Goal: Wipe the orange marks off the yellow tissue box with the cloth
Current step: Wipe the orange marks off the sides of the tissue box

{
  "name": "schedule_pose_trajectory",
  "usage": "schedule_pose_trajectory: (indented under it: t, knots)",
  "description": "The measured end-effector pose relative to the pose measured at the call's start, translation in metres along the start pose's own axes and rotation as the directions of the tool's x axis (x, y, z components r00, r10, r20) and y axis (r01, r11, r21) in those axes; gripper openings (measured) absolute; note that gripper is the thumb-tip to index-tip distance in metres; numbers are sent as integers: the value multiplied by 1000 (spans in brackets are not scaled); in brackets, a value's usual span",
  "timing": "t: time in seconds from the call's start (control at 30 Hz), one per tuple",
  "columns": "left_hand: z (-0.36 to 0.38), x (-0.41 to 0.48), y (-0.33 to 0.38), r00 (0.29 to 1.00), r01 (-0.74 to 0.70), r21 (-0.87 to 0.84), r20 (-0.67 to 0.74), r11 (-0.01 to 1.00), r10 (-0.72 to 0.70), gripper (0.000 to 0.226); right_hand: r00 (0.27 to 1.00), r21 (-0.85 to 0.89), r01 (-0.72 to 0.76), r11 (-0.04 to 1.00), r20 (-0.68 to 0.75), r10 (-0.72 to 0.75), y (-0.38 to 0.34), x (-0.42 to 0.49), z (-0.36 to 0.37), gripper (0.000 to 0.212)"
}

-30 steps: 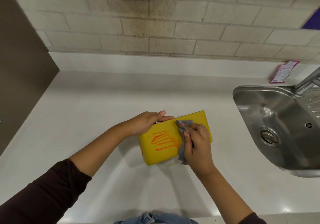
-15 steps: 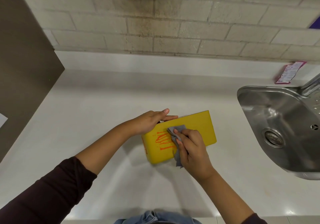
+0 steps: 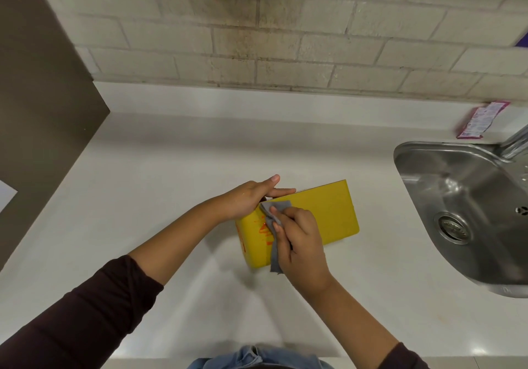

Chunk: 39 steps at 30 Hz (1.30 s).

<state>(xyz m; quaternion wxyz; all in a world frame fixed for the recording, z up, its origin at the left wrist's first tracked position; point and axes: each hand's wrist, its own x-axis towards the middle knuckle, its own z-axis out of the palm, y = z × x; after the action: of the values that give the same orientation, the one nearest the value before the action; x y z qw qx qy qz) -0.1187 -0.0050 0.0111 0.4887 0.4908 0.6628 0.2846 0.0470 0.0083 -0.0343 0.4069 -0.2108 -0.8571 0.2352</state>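
Note:
A yellow tissue box (image 3: 328, 214) lies on the white counter (image 3: 171, 197), slightly tilted. Orange marks (image 3: 262, 228) show on its left part, mostly covered by the cloth and my fingers. My left hand (image 3: 251, 198) grips the box's far left corner, thumb and forefinger along the back edge. My right hand (image 3: 300, 240) presses a small grey cloth (image 3: 275, 235) flat onto the marked area; a strip of cloth hangs over the box's near edge.
A steel sink (image 3: 463, 211) with a tap (image 3: 514, 143) sits to the right. A pink sachet (image 3: 480, 123) lies on the ledge behind it. A brown panel (image 3: 37, 111) bounds the left, a tiled wall (image 3: 285, 40) the back.
My right hand has slid the cloth leftwards across the box, from right of the orange marks to over them. Fewer marks show now. My left hand keeps its hold.

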Motion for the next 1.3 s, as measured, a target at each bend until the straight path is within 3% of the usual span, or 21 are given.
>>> schedule_pose_trajectory:
  t: [0.13,0.27,0.4,0.57,0.67,0.8,1.1,1.3]
  knots:
    - [1,1,1,1000,7,19,-7,1000,-7,48,994,3,85,996,69,-85,15,-7,-13,31]
    - [1,-1,5,1000,21,6,-1,1000,-21,40,999,-32,-39,999,-25,39,21,-1,-20,31]
    - [-1,-1,4,999,44,-11,-26,999,-44,49,983,-11,-149,989,-110,147,11,8,-13,31]
    - [-1,0,3,999,41,-37,-12,998,-42,64,995,-24,-89,996,-49,87,-1,11,-3,33]
    - [-1,-2,2,999,-26,-34,21,999,27,58,999,-17,21,1000,32,-20,-3,5,2,34]
    - [-1,-1,0,999,-4,-21,51,1000,5,56,978,15,142,990,152,-143,9,-4,-10,34]
    - [-1,-1,5,999,41,-83,36,996,-38,56,990,-7,-136,991,-25,136,5,9,-11,36]
    - [-5,-6,4,996,72,-170,72,983,-60,63,999,-19,20,1000,45,-19,-12,9,5,38]
